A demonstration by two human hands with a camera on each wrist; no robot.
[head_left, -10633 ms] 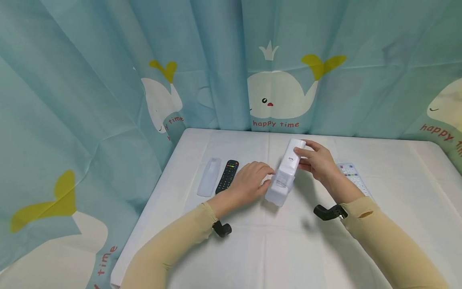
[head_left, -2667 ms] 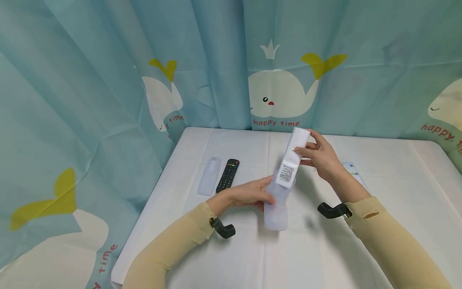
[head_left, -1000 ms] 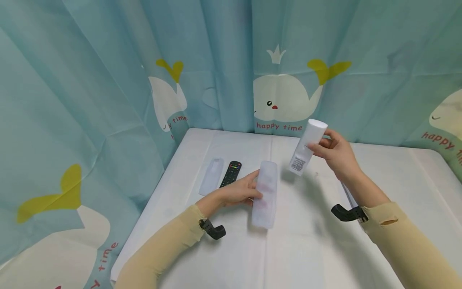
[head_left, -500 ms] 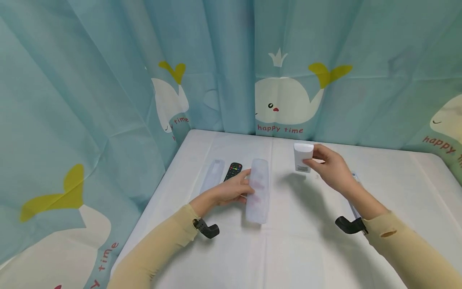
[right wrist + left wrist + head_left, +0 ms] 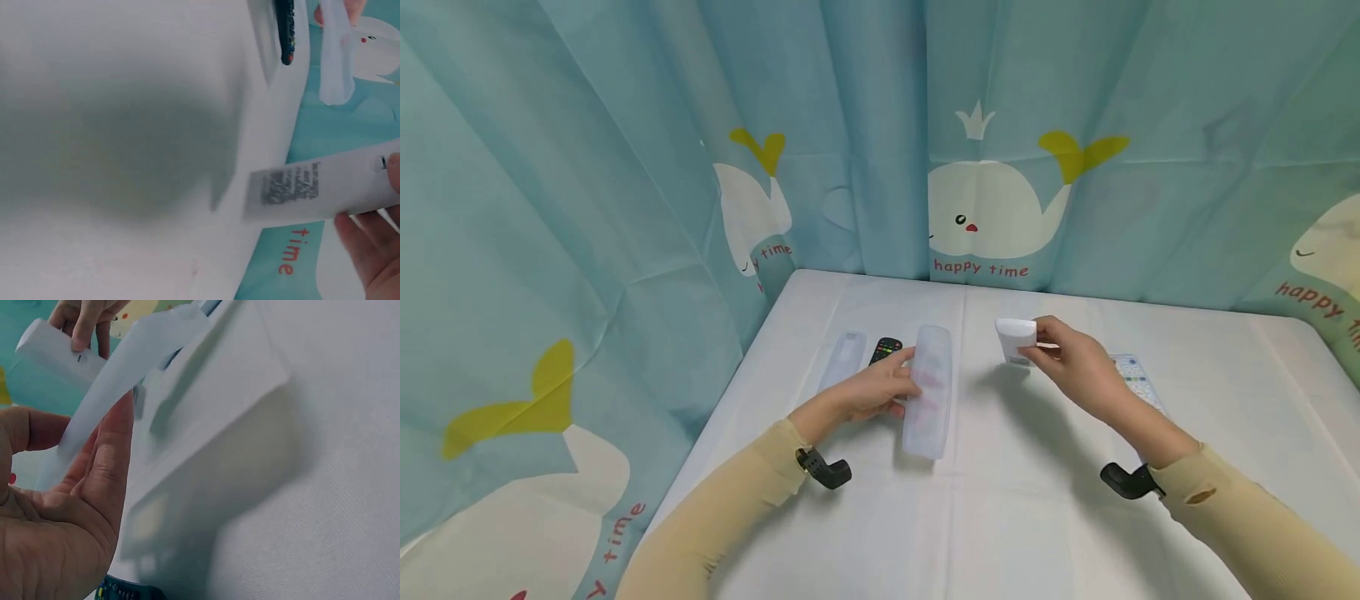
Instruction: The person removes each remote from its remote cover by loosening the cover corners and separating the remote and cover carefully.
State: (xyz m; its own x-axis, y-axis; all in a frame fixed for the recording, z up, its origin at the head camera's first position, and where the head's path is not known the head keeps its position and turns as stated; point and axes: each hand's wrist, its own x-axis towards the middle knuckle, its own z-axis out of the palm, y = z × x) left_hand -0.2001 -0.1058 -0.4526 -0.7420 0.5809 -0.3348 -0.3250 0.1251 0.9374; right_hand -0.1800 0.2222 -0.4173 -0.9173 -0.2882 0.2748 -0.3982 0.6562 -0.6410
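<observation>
The left hand (image 5: 876, 390) pinches the translucent sleeve (image 5: 928, 392) along one long side, thumb on one face and fingers on the other, while the right hand (image 5: 1078, 367) pinches the white device (image 5: 1017, 342) near one end, its labelled end slanting down toward the worktop (image 5: 1030, 517). Sleeve and device are both held in the air, well apart. Handling this pair well seems to call for a light left grip, since the sleeve looks thin and squeezing would likely flatten it, and a firmer right one, because the device's smooth sides could slip or swivel from so short a hold. Keeping the fingers off the sleeve's ends would leave its opening free (which end that is, I cannot tell). Better, too, to bring the device in line with the sleeve before the two come near each other, and to keep the left hand clear of the black remote (image 5: 886, 350) and second sleeve (image 5: 844, 358) just beside it. The keypad remote (image 5: 1138, 379) lies partly behind the right wrist, easily nudged.
</observation>
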